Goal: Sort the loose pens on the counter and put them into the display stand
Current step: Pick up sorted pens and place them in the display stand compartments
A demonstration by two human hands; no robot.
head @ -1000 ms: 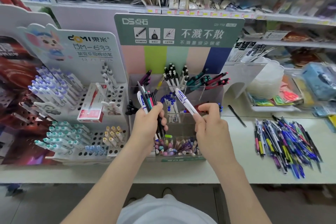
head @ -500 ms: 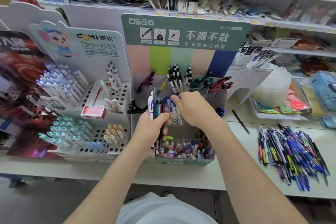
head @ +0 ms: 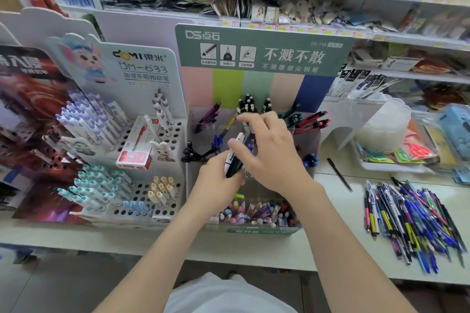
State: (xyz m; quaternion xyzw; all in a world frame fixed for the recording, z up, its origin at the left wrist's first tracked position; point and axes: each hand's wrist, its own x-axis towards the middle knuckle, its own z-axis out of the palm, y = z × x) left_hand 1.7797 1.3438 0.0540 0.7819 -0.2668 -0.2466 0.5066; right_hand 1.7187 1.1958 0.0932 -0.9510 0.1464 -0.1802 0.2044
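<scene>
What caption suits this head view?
Left hand grips a pen bundle, right hand hovers over the display stand; loose pens lie nearby.

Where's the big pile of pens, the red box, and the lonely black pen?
pile of pens (head: 412, 221), head view, middle of the heap.
red box (head: 134, 160), head view, its red front end.
black pen (head: 340, 174), head view, middle of its barrel.

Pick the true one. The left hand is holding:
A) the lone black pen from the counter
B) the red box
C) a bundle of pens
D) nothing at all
C: the left hand grips a bundle of pens, one white and the rest dark, in front of the display stand.
</scene>
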